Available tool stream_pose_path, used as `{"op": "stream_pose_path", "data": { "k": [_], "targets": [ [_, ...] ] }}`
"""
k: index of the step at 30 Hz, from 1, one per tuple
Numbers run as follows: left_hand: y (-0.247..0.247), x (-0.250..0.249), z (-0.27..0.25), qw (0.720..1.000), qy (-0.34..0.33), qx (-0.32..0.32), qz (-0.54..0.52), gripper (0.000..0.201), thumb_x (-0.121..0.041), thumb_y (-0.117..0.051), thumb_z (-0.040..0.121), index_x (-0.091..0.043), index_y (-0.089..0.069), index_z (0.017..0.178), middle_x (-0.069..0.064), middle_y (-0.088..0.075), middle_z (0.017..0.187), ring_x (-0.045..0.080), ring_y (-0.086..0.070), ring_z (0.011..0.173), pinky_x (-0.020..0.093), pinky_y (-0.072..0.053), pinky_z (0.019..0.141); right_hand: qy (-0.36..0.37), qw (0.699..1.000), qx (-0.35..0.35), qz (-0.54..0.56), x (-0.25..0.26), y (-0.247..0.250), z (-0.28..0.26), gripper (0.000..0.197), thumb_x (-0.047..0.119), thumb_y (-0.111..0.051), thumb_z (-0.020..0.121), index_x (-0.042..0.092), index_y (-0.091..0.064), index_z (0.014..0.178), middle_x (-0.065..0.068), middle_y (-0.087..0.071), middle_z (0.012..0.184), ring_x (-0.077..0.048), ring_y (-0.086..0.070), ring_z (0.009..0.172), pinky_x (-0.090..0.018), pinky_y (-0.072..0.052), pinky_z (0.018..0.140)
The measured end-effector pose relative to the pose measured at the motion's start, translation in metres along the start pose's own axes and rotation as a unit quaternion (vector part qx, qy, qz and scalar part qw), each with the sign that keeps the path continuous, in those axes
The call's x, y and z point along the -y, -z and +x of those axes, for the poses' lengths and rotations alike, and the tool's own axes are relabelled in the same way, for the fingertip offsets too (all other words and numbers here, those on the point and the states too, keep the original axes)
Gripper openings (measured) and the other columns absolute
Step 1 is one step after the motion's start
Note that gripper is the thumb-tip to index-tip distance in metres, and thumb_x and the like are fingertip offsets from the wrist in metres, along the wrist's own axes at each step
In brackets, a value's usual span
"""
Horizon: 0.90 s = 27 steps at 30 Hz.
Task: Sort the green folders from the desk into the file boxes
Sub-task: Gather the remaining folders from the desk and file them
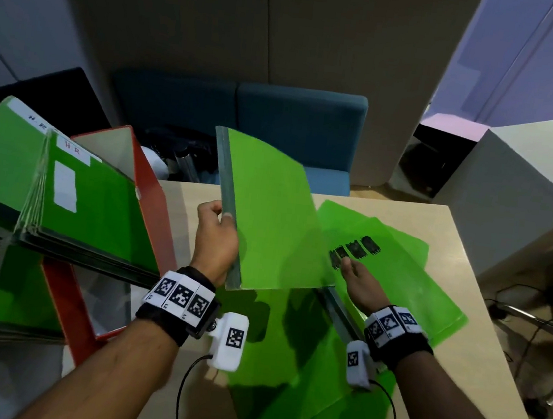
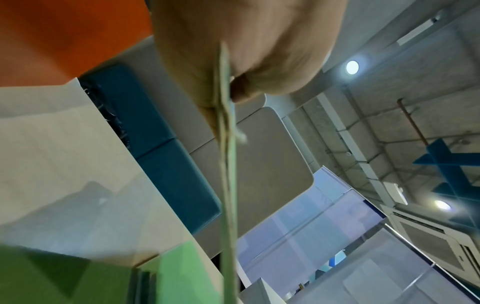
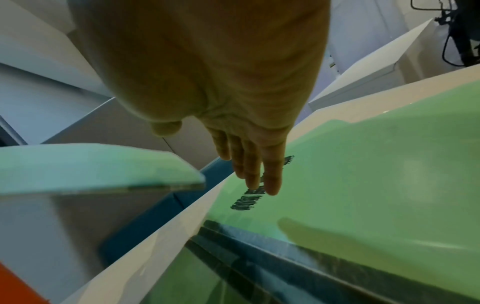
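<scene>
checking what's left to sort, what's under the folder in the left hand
Under the raised folder, gripped by the left hand, more green folders lie overlapped on the desk. How many, and any labels beneath, stay hidden.

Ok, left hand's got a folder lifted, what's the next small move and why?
Probably swing the lifted folder left toward the red file boxes. The left hand already grips it by its spine edge, clear of the desk, and no label shows on this face. The right hand hovers open over the remaining folders.
</scene>
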<state>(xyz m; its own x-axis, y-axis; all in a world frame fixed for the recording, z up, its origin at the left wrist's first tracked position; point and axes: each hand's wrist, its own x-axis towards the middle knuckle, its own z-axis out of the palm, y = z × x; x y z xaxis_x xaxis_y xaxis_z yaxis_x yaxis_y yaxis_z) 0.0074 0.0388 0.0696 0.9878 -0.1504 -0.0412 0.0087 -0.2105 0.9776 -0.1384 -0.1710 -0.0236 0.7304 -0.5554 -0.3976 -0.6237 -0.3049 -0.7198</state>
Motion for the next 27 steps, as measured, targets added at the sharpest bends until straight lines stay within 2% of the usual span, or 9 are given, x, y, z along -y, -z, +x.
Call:
{"op": "stream_pose_path", "data": {
  "k": [3, 5, 7, 9, 11, 14, 17, 21, 27],
  "targets": [
    [0.001, 0.008, 0.001, 0.999, -0.006, 0.02, -0.027, 0.019, -0.011, -0.037, 0.102, -0.011, -0.042, 0.121, 0.013, -0.06, 0.109, 0.02, -0.057, 0.086, 0.037, -0.049, 0.077, 0.001, 0.994, 0.011, 0.109, 0.003, 0.006, 0.001, 0.079, 0.069, -0.026, 0.087, 0.012, -0.042, 0.139, -0.014, -0.044, 0.144, -0.033, -0.045, 0.129, -0.05, -0.034, 0.109],
    [0.0, 0.012, 0.0, 0.999, -0.012, 0.042, -0.032, 0.017, -0.011, -0.037, 0.103, -0.015, -0.042, 0.119, 0.012, -0.06, 0.115, 0.023, -0.058, 0.096, 0.04, -0.048, 0.086, 0.002, 0.98, -0.02, 0.197, 0.004, 0.013, 0.004, 0.069, 0.072, -0.034, 0.086, 0.017, -0.057, 0.119, -0.016, -0.057, 0.127, -0.035, -0.056, 0.114, -0.056, -0.043, 0.099],
    [-0.001, 0.015, 0.0, 0.998, -0.021, 0.051, -0.009, 0.017, -0.011, -0.038, 0.103, -0.015, -0.041, 0.119, 0.006, -0.058, 0.114, 0.022, -0.057, 0.101, 0.035, -0.046, 0.089, 0.035, 0.972, -0.082, 0.218, 0.008, 0.021, 0.006, 0.039, 0.043, -0.042, 0.098, 0.011, -0.063, 0.099, -0.023, -0.064, 0.107, -0.04, -0.061, 0.1, -0.057, -0.048, 0.09],
    [-0.002, 0.019, 0.001, 0.998, -0.01, 0.053, 0.039, 0.022, -0.011, -0.041, 0.102, -0.012, -0.04, 0.124, 0.003, -0.054, 0.115, 0.023, -0.056, 0.105, 0.031, -0.044, 0.088, 0.073, 0.967, -0.141, 0.202, 0.012, 0.029, 0.007, 0.03, 0.029, -0.047, 0.097, 0.007, -0.064, 0.086, -0.024, -0.066, 0.091, -0.043, -0.063, 0.088, -0.055, -0.053, 0.078],
    [-0.004, 0.026, 0.004, 0.992, 0.027, 0.077, 0.098, 0.042, -0.011, -0.05, 0.098, -0.01, -0.035, 0.137, 0.007, -0.049, 0.13, 0.025, -0.053, 0.116, 0.032, -0.044, 0.096, 0.103, 0.958, -0.163, 0.211, 0.019, 0.035, 0.002, 0.025, 0.026, -0.05, 0.095, 0.012, -0.067, 0.084, -0.018, -0.069, 0.084, -0.04, -0.065, 0.081, -0.053, -0.055, 0.072],
    [-0.014, 0.029, 0.001, 0.98, 0.046, 0.115, 0.157, 0.075, -0.015, -0.062, 0.091, -0.013, -0.018, 0.151, 0.009, -0.024, 0.156, 0.024, -0.035, 0.138, 0.041, -0.032, 0.114, 0.149, 0.954, -0.172, 0.196, 0.03, 0.036, -0.004, 0.02, 0.023, -0.055, 0.095, 0.011, -0.069, 0.088, -0.012, -0.071, 0.083, -0.031, -0.067, 0.076, -0.042, -0.056, 0.069],
    [-0.029, 0.011, -0.014, 0.978, 0.044, 0.196, 0.063, 0.076, -0.034, -0.066, 0.089, -0.022, -0.023, 0.151, 0.0, -0.03, 0.156, 0.021, -0.044, 0.133, 0.049, -0.041, 0.107, 0.196, 0.951, -0.156, 0.18, 0.044, 0.028, -0.014, 0.013, 0.017, -0.061, 0.092, 0.01, -0.069, 0.084, -0.005, -0.07, 0.077, -0.019, -0.064, 0.069, -0.031, -0.052, 0.065],
    [-0.052, -0.019, -0.031, 0.952, 0.102, 0.285, -0.037, 0.098, -0.063, -0.062, 0.069, -0.026, -0.024, 0.151, -0.001, -0.037, 0.153, 0.022, -0.048, 0.128, 0.053, -0.051, 0.092, 0.219, 0.941, -0.113, 0.234, 0.069, 0.002, -0.037, 0.009, 0.011, -0.07, 0.084, 0.007, -0.069, 0.076, -0.002, -0.068, 0.068, -0.005, -0.059, 0.058, -0.019, -0.048, 0.057],
    [-0.059, -0.011, -0.026, 0.98, 0.026, 0.197, -0.008, 0.108, -0.086, -0.062, 0.056, -0.029, -0.037, 0.144, -0.004, -0.042, 0.139, 0.018, -0.057, 0.115, 0.046, -0.055, 0.091, 0.212, 0.916, -0.027, 0.338, 0.084, -0.016, -0.045, 0.015, 0.022, -0.068, 0.086, 0.009, -0.072, 0.08, -0.014, -0.071, 0.078, -0.024, -0.064, 0.07, -0.046, -0.053, 0.073]
  ]
}}
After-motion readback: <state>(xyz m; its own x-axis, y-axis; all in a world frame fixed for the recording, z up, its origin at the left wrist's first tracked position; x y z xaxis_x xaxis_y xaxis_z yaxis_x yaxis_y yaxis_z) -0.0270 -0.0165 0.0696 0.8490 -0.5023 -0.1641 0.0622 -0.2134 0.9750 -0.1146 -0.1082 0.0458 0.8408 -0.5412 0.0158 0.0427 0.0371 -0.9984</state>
